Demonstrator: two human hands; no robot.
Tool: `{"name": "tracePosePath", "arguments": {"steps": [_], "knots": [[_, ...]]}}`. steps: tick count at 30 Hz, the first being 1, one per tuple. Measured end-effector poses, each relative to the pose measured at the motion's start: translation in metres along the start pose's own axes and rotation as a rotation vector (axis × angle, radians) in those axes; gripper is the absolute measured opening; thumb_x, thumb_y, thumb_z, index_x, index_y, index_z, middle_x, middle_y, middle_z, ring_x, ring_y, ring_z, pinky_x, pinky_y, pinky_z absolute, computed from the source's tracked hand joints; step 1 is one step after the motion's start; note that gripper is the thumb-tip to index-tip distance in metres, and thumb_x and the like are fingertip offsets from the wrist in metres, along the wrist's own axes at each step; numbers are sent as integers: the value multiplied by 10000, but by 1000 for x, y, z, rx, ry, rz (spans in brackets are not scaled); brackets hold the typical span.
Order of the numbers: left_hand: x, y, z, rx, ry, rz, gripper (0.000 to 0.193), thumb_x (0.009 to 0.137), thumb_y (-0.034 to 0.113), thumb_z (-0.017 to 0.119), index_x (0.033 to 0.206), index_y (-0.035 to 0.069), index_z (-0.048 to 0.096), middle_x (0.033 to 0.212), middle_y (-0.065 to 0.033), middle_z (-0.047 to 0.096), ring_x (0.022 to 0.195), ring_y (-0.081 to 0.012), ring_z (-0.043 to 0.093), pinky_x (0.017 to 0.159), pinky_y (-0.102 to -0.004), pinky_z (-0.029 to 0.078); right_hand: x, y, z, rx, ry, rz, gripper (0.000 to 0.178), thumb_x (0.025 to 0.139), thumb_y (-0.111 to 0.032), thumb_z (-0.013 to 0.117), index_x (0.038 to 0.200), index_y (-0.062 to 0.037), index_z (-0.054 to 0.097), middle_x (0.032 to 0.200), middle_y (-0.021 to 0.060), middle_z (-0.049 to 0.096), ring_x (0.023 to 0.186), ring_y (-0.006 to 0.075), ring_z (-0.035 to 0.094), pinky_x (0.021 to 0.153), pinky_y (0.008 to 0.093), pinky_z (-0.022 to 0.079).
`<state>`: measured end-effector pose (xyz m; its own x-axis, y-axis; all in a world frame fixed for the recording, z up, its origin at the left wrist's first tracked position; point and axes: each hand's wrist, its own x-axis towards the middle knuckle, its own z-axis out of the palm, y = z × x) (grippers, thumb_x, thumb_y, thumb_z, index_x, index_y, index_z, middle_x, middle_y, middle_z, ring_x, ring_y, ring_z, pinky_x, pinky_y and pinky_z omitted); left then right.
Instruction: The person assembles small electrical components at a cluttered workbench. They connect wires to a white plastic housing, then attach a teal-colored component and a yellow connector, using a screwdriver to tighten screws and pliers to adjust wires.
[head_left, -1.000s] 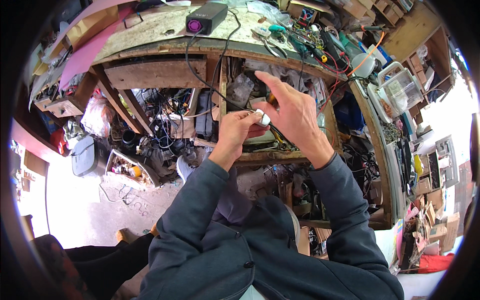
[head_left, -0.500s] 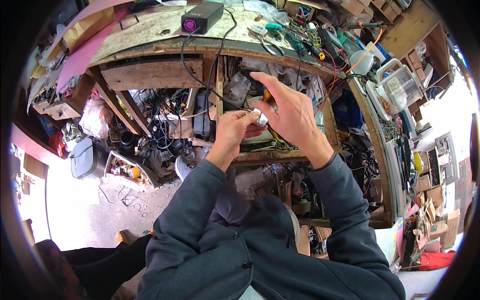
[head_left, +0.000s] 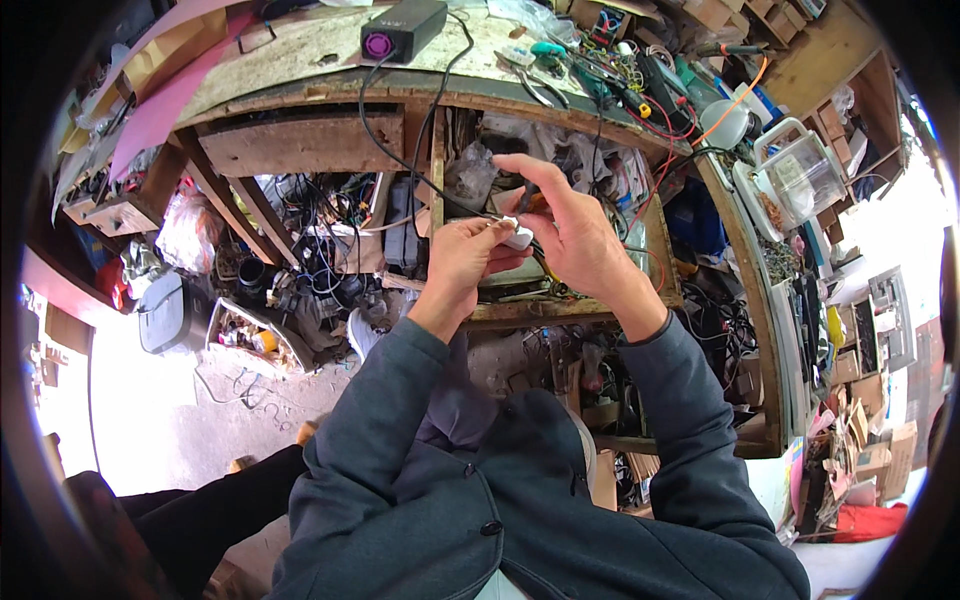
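Observation:
A small white plug-like piece (head_left: pixel 518 238) is pinched in my left hand (head_left: pixel 462 258), over the open drawer. The black cable (head_left: pixel 445 195) comes down from the bench and reaches my left fingertips. Close against the piece, my right hand (head_left: pixel 578 232) has its index finger raised and its other fingers closed round a screwdriver (head_left: pixel 527 195). Its dark, partly yellow handle shows between thumb and fingers, while its tip is hidden. On the bench sits a black box-shaped device (head_left: pixel 405 32) with a purple fan grille.
The open wooden drawer (head_left: pixel 540 318) below my hands holds plastic bags and tools. Pliers (head_left: pixel 535 85), wires and a clear plastic container (head_left: pixel 800 180) lie along the bench. A bin of scraps (head_left: pixel 258 338) stands on the floor at left, near another person's dark-clothed leg (head_left: pixel 215 505).
My hands stay together at the white piece. The screwdriver's handle has turned, showing a darker side, and my right fingers have shifted slightly. The other person's leg has moved a little.

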<state>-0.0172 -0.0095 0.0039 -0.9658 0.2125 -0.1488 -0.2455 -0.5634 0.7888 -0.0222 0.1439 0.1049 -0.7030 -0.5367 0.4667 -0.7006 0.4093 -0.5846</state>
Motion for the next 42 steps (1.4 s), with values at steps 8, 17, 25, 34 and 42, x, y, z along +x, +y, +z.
{"name": "tracePosePath", "arguments": {"steps": [8,17,25,34,42], "knots": [[-1,-8,-2,-15,16,20,201,1055,143,628,1080,-33,723,1037,-113,761,911,-227,765,864,-370,638,-11,0,10,-99,93,46,593,890,98,667,1425,-139,567,962,198,711,842,385,716,736,392,569],[5,-15,-6,-51,-3,49,206,1043,166,652,1056,-16,748,973,-85,758,866,-198,755,833,-349,636,-14,-3,15,-129,138,73,591,869,76,675,1412,-134,573,1051,205,720,941,426,712,788,450,574],[-9,16,-10,-121,4,186,252,1039,175,682,1189,-27,693,1065,-133,772,921,-263,784,804,-359,657,0,-10,-4,348,478,60,673,974,89,639,1562,-92,367,1100,128,729,984,181,735,853,320,606],[-76,133,-116,-336,227,616,210,1009,67,683,1201,-6,636,1103,-155,749,998,-281,770,872,-356,663,-38,26,-25,340,533,379,698,969,18,665,1588,-83,359,983,52,671,793,123,661,668,255,513],[-130,152,-175,-258,392,764,306,1005,108,712,1294,35,644,1147,-88,729,1021,-195,687,928,-318,575,-63,83,-2,180,272,554,560,966,-37,688,1493,-62,501,744,-7,599,608,71,544,529,254,414]]}}
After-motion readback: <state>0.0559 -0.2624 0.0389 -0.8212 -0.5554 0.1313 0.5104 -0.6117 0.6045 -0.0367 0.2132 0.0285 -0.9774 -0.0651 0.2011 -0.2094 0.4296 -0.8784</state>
